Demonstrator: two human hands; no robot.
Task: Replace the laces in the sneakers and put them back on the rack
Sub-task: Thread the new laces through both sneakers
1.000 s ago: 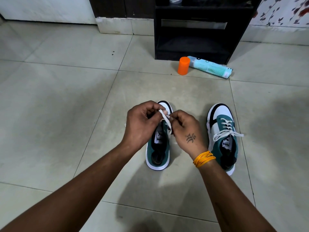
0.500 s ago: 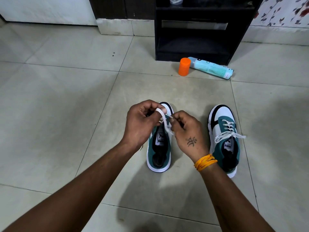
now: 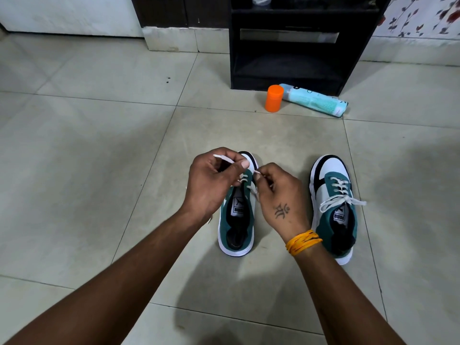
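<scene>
Two teal, white and black sneakers stand on the tiled floor, toes pointing away from me. The left sneaker [image 3: 236,227] is half hidden under my hands. My left hand [image 3: 211,185] pinches one end of its white lace [image 3: 225,159], lifted above the toe. My right hand [image 3: 278,197] pinches the other part of the lace close to the eyelets. The right sneaker [image 3: 333,207] stands apart at the right, fully laced, with a white bow tied across it. A black rack [image 3: 293,43] stands at the back.
An orange cap [image 3: 273,98] stands upright on the floor in front of the rack, next to a light blue spray can [image 3: 316,100] lying on its side. A white wall base and a dark door frame lie behind at the left.
My left hand has drawn the lace end up and to the left, so more lace shows above the toe. My right hand stays close to the eyelets.
</scene>
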